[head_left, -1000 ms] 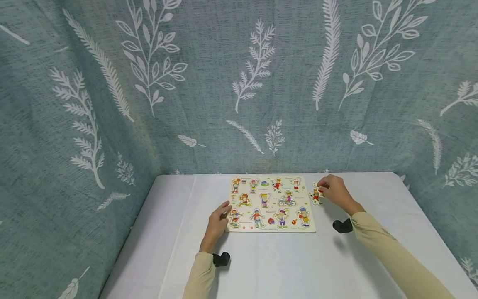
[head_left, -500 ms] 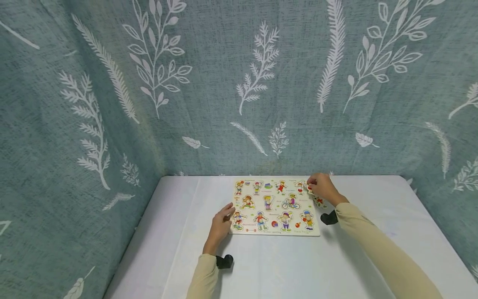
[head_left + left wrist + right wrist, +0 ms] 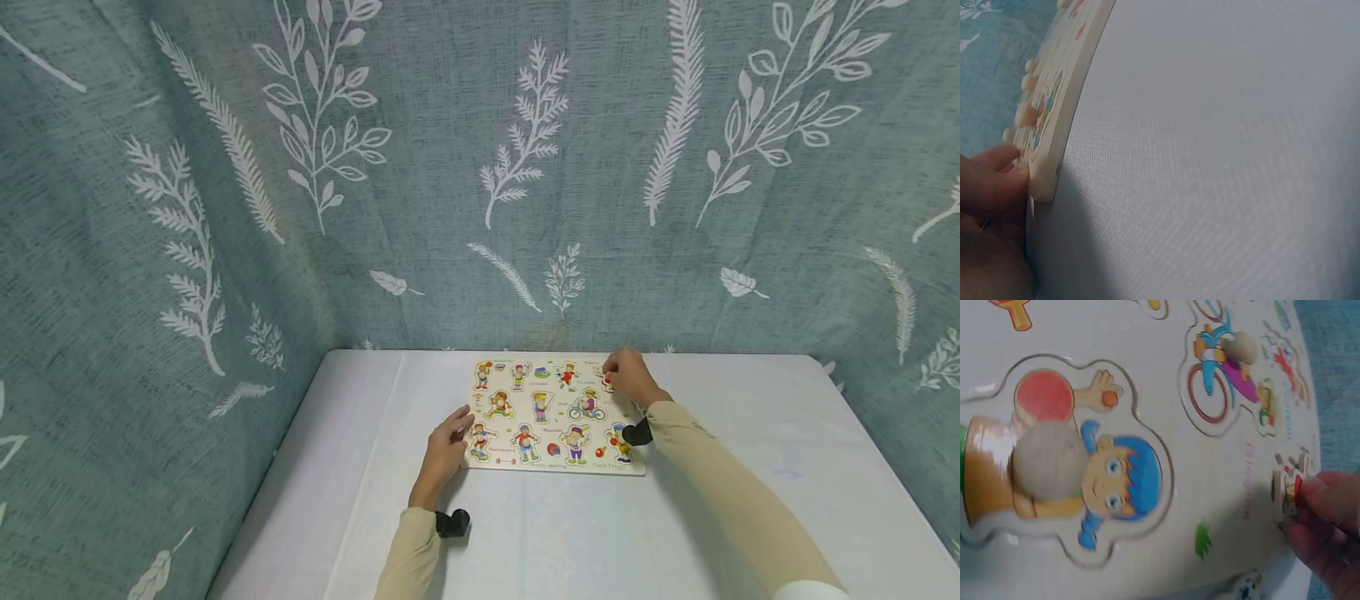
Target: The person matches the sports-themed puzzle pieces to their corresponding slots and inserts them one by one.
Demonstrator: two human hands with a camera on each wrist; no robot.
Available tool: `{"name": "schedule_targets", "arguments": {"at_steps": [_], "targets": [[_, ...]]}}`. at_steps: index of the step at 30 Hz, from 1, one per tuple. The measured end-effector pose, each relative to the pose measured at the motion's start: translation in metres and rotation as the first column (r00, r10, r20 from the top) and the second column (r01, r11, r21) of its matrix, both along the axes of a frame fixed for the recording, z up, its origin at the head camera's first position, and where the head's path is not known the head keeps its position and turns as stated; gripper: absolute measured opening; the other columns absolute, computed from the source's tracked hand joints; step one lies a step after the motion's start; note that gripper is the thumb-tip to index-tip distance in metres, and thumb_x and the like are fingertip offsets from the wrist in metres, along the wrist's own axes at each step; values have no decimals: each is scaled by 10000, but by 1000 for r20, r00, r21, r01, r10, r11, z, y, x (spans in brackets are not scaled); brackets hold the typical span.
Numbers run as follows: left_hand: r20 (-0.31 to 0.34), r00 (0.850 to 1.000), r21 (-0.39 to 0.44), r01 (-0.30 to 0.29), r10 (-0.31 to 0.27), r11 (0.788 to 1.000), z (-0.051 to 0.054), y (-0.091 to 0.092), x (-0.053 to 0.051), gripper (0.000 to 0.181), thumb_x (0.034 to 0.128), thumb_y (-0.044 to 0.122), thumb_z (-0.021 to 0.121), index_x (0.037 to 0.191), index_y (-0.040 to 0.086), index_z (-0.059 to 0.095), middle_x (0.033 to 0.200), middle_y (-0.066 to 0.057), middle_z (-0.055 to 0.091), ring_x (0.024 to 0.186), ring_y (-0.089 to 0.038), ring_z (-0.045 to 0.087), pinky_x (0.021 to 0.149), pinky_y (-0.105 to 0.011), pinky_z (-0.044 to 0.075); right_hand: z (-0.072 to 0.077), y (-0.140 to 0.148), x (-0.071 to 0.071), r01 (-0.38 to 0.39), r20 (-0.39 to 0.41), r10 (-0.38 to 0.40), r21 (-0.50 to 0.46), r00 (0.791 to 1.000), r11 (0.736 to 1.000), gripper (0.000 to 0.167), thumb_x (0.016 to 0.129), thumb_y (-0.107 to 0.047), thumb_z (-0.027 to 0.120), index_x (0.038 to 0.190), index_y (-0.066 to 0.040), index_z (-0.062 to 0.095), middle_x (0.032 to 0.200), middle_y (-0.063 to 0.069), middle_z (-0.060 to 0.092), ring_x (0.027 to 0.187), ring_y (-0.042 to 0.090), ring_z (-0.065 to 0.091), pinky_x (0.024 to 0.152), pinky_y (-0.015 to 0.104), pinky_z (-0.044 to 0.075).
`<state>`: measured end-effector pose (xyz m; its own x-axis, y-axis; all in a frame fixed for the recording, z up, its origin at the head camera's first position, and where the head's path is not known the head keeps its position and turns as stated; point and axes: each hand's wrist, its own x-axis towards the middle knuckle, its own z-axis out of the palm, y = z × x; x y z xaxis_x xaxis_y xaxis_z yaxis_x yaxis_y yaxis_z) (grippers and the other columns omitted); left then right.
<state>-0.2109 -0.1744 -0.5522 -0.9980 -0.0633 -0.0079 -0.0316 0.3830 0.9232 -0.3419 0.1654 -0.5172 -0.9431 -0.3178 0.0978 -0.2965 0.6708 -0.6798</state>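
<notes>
A pale wooden knob puzzle board (image 3: 522,408) with sports figures lies flat on the white table. At its left edge my left hand (image 3: 442,454) rests with fingers and thumb against the side; the left wrist view has the thumb (image 3: 1007,187) touching the board's corner. Over the top right corner my right hand (image 3: 633,382) pinches a small puzzle piece (image 3: 1288,490) between thumb and fingers. That piece is tilted, seen nearly edge-on, and its picture is mostly hidden. The table tennis piece (image 3: 1125,478) with its round knob sits in its recess, below my right wrist.
Another loose piece (image 3: 1246,587) lies by the board's right edge, mostly hidden under my right forearm. A green leaf-patterned curtain (image 3: 450,208) hangs behind the table (image 3: 540,533). Black wrist cameras (image 3: 453,523) stick out from both wrists.
My right hand has moved left with the pinched piece, from beside the board's right edge to over its top right corner. The left hand stays at the left edge. The head view shifted slightly.
</notes>
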Motion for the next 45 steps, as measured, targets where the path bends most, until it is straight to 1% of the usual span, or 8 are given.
{"name": "schedule_targets", "arguments": {"at_steps": [3,5,11,14,19,26,34,45], "targets": [[-5,1000,-1,8,-8,1000,0,-1,0,543,757,-204,455,1265,-50,567,1436,-102,439,1297,-297,415,973,-433,416,-3,-4,-1,12,-5,-12,16,1000,1000,171,824,116,536,881,99,696,842,211,658,734,284,599,812,519,468],[-6,1000,-6,8,-8,1000,0,-2,0,541,761,-202,457,1268,-49,564,1438,-97,437,1298,-293,414,975,-431,415,-5,-6,0,10,-4,-10,12,1000,1000,179,828,115,527,889,101,695,852,220,657,744,292,595,673,454,492],[4,1000,-1,13,-13,1000,-1,-2,0,543,772,-194,450,1284,-46,551,1449,-95,423,1333,-292,369,1001,-434,395,-4,-3,4,-25,-29,24,-36,999,999,174,819,110,528,853,63,693,784,161,632,706,258,550,614,393,469],[16,1000,4,14,-14,1000,-1,-2,-1,544,773,-190,454,1286,-38,553,1452,-84,421,1333,-281,370,999,-420,397,0,-2,6,-49,-30,48,-26,998,998,178,816,115,519,866,57,680,779,150,615,673,239,505,592,377,435],[18,1000,-4,4,-4,1000,-1,-1,-2,540,769,-196,468,1273,-31,569,1447,-80,429,1305,-287,404,975,-419,414,8,1,5,-39,-2,39,67,999,997,192,817,108,531,929,52,677,831,160,627,691,240,539,597,374,449],[41,999,-13,-6,6,1000,0,-1,-2,534,774,-192,477,1272,-24,572,1449,-76,427,1327,-301,376,1007,-428,392,22,11,4,-50,64,41,138,997,989,179,878,-12,591,1029,29,679,984,199,597,826,285,564,646,391,474],[19,1000,-8,8,-7,1000,3,-2,-2,534,774,-193,458,1275,-41,562,1450,-93,423,1331,-298,370,1002,-433,395,40,22,11,-90,16,88,198,996,976,159,833,0,632,979,45,675,928,174,623,861,316,573,713,451,485],[29,1000,6,9,-9,1000,3,1,0,536,779,-187,449,1285,-44,552,1455,-91,415,1302,-302,408,973,-423,408,34,41,17,-106,22,103,252,994,962,137,794,4,654,926,27,681,889,144,632,840,300,580,707,440,492]]}}
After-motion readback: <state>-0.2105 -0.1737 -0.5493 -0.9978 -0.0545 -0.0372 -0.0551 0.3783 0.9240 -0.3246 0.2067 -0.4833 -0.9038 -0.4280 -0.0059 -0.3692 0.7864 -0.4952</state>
